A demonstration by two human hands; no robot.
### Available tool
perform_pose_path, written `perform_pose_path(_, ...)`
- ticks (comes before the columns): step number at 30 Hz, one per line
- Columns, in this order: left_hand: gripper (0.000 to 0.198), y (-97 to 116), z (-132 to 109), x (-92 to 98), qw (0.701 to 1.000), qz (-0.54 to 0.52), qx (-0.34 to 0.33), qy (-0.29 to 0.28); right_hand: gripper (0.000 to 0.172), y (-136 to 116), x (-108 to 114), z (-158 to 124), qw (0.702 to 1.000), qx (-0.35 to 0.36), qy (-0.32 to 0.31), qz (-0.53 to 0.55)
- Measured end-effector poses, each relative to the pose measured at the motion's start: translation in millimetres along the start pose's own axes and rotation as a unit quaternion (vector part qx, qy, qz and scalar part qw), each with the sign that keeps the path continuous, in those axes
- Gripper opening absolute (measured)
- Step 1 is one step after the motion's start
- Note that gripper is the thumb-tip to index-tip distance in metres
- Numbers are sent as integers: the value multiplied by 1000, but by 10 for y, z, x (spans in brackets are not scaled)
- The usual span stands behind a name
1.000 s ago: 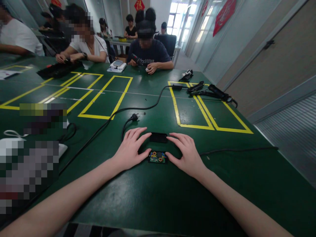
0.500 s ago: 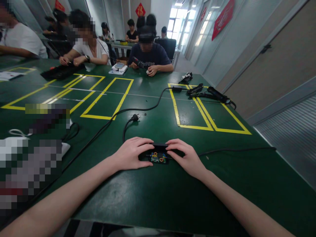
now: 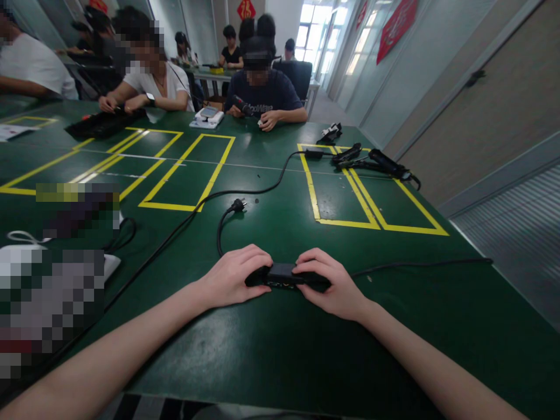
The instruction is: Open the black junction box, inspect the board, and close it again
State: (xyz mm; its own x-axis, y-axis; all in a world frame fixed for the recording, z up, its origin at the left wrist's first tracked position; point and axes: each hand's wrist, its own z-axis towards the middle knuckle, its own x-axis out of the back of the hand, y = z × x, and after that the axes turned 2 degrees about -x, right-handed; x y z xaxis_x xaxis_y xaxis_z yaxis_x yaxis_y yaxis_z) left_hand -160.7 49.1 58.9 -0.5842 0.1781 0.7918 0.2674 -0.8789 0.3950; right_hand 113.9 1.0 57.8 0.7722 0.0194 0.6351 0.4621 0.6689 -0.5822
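Lowers black cover (image 3: 281, 270) onto case (image 3: 283, 287) between left hand (image 3: 238, 274) and right hand (image 3: 333, 283), grasping both ends, leaving circuit board (image 3: 286, 285) mostly hidden.

The left arm (image 3: 135, 344) extends from 8 o'clock, the right arm (image 3: 431, 356) from 4, left hand (image 3: 234, 274) curled toward 2, right hand (image 3: 336, 286) curled toward 10.

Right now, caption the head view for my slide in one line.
Left hand and right hand hold a black cover over a black circuit-board case on a green table.
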Motion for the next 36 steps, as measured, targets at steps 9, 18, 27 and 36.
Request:
perform_pose_path(9,28,-18,7,-11,998,-18,48,-44,14,-4,-28,-29,998,44,-51,-9)
perform_pose_path(18,26,15,39,7,997,-7,50,-58,3,-79,-16,6,995,33,-78,-43)
perform_pose_path(27,24,16,55,2,998,-18,44,-51,7,-97,9,34,997,64,13,-34)
perform_pose_path(36,26,22,54,6,997,-26,43,-51,53,-82,37,11,999,6,45,28)
